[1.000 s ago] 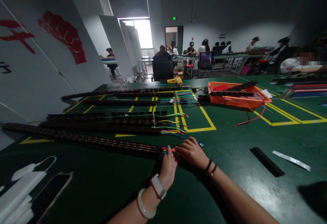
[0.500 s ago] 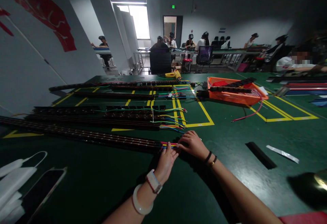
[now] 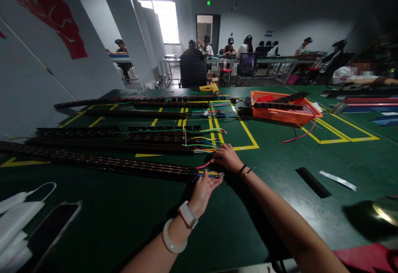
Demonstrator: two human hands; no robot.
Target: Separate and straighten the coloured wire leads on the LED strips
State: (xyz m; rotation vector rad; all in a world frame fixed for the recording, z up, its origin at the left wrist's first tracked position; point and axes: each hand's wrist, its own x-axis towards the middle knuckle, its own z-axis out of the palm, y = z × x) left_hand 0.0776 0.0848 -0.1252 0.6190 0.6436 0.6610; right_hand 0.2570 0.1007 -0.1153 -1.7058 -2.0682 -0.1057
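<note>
A long dark wire harness [image 3: 124,164] lies across the green table, its coloured wires coming out at the right end. My left hand [image 3: 201,194] holds the yellow and blue wires [image 3: 213,174] near that end, thumb on top and fingers beneath; their tips carry metal terminals. My right hand [image 3: 226,157] pinches the red wire [image 3: 204,165] and bends it up and away from the others. The red wire's tip is hidden by the fingers. Behind, more dark harnesses [image 3: 149,144] lie side by side with loose coloured wire ends [image 3: 207,150].
An orange basket [image 3: 280,117] with dark pieces stands at the back right, near a yellow heat gun [image 3: 211,88]. A black strip [image 3: 312,181] and a white strip [image 3: 338,180] lie to the right. At left are a phone [image 3: 52,231] and white objects [image 3: 18,223]. People sit farther back.
My right hand has moved away from the left hand, up and slightly left, drawing the red wire apart from the yellow and blue ones. My left hand stays nearly in place.
</note>
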